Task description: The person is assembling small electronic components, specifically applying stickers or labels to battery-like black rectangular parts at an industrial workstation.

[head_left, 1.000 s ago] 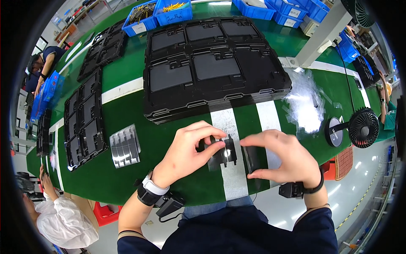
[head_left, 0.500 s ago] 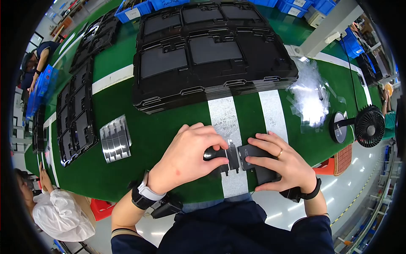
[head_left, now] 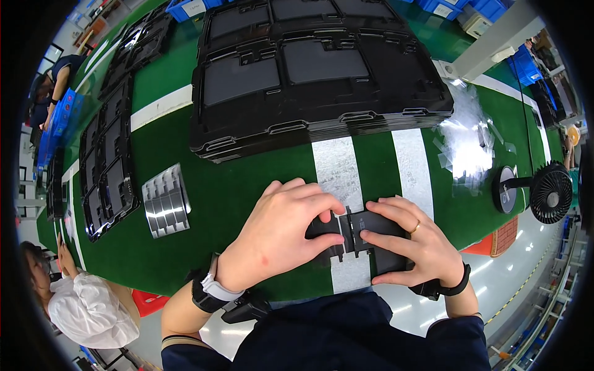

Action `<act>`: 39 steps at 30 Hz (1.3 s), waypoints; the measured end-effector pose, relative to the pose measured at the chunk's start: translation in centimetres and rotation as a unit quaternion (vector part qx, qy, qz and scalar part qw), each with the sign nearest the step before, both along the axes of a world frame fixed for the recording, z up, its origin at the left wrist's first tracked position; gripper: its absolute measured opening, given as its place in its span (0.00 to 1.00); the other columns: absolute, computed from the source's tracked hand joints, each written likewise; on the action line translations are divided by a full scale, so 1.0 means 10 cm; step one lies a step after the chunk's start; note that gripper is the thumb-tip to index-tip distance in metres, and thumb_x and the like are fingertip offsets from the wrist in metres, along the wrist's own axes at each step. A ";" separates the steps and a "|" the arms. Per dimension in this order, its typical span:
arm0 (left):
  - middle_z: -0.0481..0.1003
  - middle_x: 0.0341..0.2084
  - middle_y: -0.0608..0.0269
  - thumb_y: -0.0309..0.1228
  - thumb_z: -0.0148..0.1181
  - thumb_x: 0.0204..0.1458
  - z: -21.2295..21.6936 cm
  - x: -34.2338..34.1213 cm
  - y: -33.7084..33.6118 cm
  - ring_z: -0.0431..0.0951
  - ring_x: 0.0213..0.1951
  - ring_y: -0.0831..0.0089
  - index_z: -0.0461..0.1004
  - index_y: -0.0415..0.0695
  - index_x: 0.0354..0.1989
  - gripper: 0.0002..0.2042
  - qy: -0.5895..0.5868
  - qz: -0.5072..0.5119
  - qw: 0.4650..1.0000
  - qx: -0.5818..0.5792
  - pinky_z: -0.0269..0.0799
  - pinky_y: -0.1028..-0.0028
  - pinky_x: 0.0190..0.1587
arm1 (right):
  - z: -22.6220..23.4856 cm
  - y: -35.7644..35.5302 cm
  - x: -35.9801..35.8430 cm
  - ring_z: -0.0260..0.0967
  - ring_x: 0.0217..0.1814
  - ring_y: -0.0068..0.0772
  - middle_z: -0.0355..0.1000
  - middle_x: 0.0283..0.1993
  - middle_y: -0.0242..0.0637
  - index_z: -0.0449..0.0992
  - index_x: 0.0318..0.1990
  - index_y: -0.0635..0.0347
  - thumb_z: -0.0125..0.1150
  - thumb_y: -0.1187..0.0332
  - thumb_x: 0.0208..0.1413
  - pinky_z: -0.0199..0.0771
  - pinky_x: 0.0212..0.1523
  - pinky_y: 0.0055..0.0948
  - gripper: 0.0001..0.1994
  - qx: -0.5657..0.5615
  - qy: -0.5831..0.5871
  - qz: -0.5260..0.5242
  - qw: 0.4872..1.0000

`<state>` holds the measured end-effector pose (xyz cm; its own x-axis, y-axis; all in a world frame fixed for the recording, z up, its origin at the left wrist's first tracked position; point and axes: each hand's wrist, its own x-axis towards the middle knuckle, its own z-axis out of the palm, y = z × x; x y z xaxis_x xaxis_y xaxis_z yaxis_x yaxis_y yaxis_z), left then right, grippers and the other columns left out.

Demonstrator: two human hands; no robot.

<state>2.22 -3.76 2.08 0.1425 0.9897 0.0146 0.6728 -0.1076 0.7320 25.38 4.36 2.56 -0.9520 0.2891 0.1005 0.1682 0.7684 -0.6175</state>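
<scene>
My left hand (head_left: 278,235) and my right hand (head_left: 414,244) press together on a flat black plastic part (head_left: 356,229) lying on the green table mat (head_left: 247,185) near its front edge. The left hand covers the part's left end, with fingertips at its middle seam. My right hand grips the right end, a ring on one finger. The part lies across a white stripe (head_left: 337,167) on the mat. Just beyond it stands a tall stack of black moulded trays (head_left: 309,80).
A silver ribbed metal piece (head_left: 164,201) lies to the left. More black trays (head_left: 108,154) line the left side. Clear film scraps (head_left: 467,139) and a small black desk fan (head_left: 544,191) sit at right. Blue bins stand at the back. A person in white (head_left: 80,303) sits lower left.
The view has moved closer over the hands. Both hands have lowered the black part onto the mat and closed in on its middle seam.
</scene>
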 end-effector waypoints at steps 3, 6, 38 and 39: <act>0.69 0.21 0.75 0.34 0.71 0.33 0.01 0.01 0.00 0.67 0.27 0.75 0.74 0.51 0.32 0.15 0.001 -0.001 1.000 -0.003 0.56 0.73 0.34 | 0.01 0.00 0.00 0.57 0.58 0.51 0.58 0.59 0.46 0.73 0.49 0.53 0.68 0.56 0.34 0.60 0.57 0.44 0.29 0.000 -0.004 0.001 1.000; 0.69 0.21 0.75 0.34 0.70 0.33 0.02 0.01 0.00 0.67 0.27 0.75 0.74 0.51 0.32 0.15 -0.001 -0.001 1.000 -0.005 0.56 0.73 0.34 | 0.01 0.00 0.01 0.57 0.58 0.51 0.58 0.59 0.46 0.73 0.48 0.53 0.68 0.56 0.34 0.60 0.57 0.44 0.29 0.003 -0.006 0.001 1.000; 0.77 0.29 0.57 0.21 0.64 0.42 -0.08 -0.09 0.07 0.78 0.33 0.76 0.73 0.33 0.35 0.11 -0.304 0.211 0.922 0.113 0.74 0.79 0.35 | 0.00 0.21 -0.81 0.68 0.49 0.34 0.67 0.47 0.42 0.62 0.55 0.61 0.69 0.72 0.39 0.69 0.47 0.31 0.32 -0.137 0.254 -0.158 0.945; 0.77 0.29 0.57 0.21 0.64 0.42 -0.10 -0.12 0.07 0.78 0.33 0.76 0.73 0.33 0.35 0.11 -0.304 0.211 0.922 0.114 0.74 0.79 0.35 | -0.05 0.26 -0.79 0.70 0.43 0.29 0.70 0.41 0.39 0.67 0.51 0.63 0.65 0.75 0.44 0.71 0.43 0.26 0.23 -0.200 0.242 -0.166 0.935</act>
